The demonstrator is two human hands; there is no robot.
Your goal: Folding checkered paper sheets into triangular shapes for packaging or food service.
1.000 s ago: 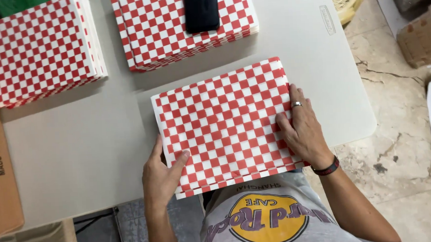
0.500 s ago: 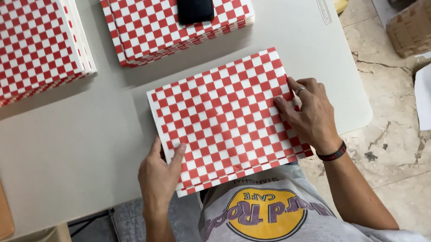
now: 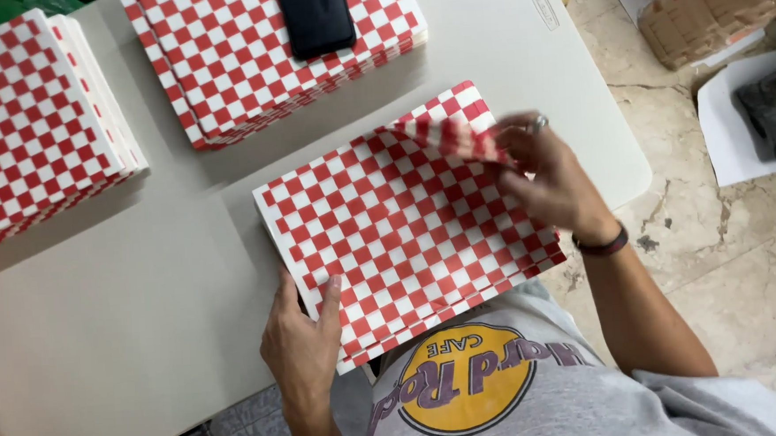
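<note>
Checkered paper sheets [image 3: 407,235], red and white, lie in a low stack on the grey table [image 3: 128,329] directly in front of my body, between my two hands. My right hand [image 3: 550,178] pinches the far right corner of the top sheet [image 3: 450,135] between thumb and fingers and curls it up off the stack; this part is motion-blurred, so I cannot tell whether one sheet or several are caught. My left hand [image 3: 304,342] rests open, palm down, with its fingers spread over the near left corner of the stack, pressing it to the table. Beyond my hands lie two taller stacks of the same paper: one [image 3: 34,130] far to the left, and one [image 3: 256,66] straight ahead bearing a black phone [image 3: 315,16] as a weight. Off to the right of my right hand, on the tiled floor, sits a woven basket [image 3: 713,6]. Risks, as I judge them: thin sheets may cling, so the pinch could lift two at once; a sharp pull at one corner could crease or tear the paper; and if my left hand eases its pressure, the stack, whose near edge overhangs the table, could skew or slip off.
</note>
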